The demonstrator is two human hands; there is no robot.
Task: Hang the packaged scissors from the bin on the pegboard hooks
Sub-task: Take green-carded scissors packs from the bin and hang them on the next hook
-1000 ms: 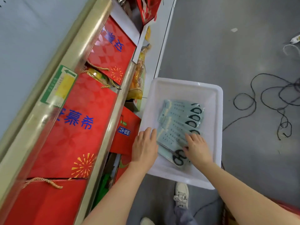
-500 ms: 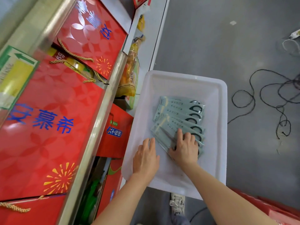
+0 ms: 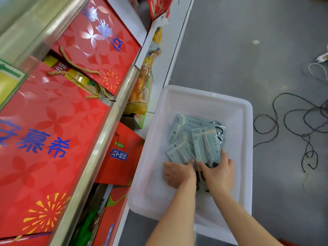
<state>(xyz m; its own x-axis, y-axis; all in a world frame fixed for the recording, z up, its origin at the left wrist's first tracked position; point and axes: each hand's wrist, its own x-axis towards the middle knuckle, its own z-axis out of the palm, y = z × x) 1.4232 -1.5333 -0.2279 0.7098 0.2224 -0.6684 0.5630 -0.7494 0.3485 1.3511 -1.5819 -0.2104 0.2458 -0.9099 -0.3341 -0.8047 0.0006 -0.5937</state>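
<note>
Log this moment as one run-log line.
stage: picking from white bin | right hand: gripping a scissors pack | left hand: on another pack | pegboard: not in view

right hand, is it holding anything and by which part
The right hand grips one scissors package at its near handle end, tilting it up from the pile in the white bin.

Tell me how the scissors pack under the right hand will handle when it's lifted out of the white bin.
The scissors pack is a flat card, so probably fairly stiff and light. Its glossy face may slide over the packs beneath. The right hand holds its handle end, likely the heavier end, so the card end may sag little. The left hand rests beside it in the bin.
</note>
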